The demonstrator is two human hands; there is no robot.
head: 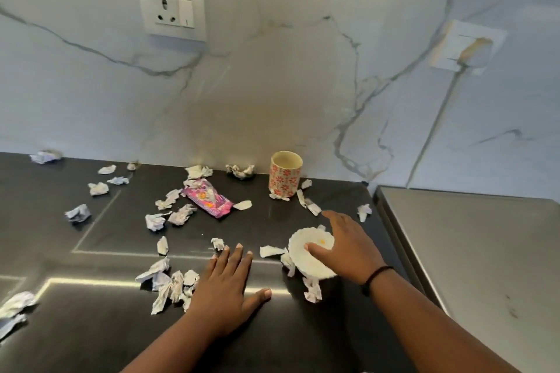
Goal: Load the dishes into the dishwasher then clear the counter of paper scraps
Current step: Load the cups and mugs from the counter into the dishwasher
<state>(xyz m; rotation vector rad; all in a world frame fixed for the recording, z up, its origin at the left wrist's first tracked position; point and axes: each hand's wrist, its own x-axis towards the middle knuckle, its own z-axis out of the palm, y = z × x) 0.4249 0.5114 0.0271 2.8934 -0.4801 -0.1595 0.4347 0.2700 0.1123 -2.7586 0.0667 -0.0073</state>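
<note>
Across the glossy black desk [91,327], crumpled white and pale-blue paper scraps [78,213] lie scattered from the far left corner to the right edge. Left of centre, a cluster of scraps [169,283] lies near the front, just beside the left hand [225,283]. Toward the back, a pink foil snack wrapper [208,198] lies flat among further scraps. At centre front, the left hand rests palm down on the desk, fingers straight and spread, holding nothing. Right of centre, a small white fluted bowl with a yellow speck inside [307,248] sits on the desk with scraps touching its left and front sides; the right hand [348,247] grips its right rim, thumb inside the bowl and fingers over the far side. Behind it, near the marble wall, stands an upright cream cup with a red floral pattern [285,174]. Beyond the right edge lies a grey steel surface [472,251].
</note>
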